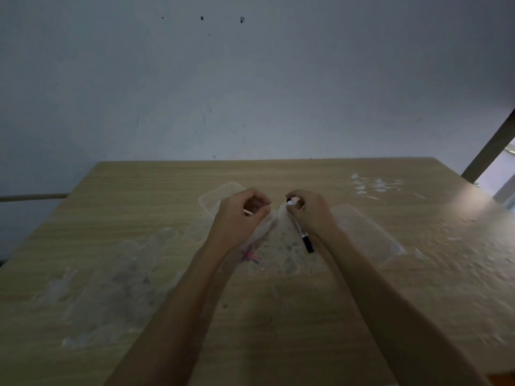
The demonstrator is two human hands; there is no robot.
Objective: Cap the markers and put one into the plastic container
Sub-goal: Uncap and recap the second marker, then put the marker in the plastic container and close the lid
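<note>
My left hand [241,215] is curled shut over the table, and a thin pale marker [247,212] shows inside its fingers. My right hand [308,211] pinches a white marker with black ends [306,240]. One end shows at my fingertips and the other sticks out below my palm, slanting toward me. The two hands are close together with a small gap between them. A clear plastic container [214,197] lies on the table behind my left hand, partly hidden by it. A second clear plastic piece [365,232], either a lid or a tray, lies right of my right wrist.
The wooden table [139,218] carries pale smears and a small pink scribble [250,256] between my forearms. White flecks [367,186] lie at the far right. A plain wall stands behind the table's far edge, and a dark beam [490,151] slants at the right.
</note>
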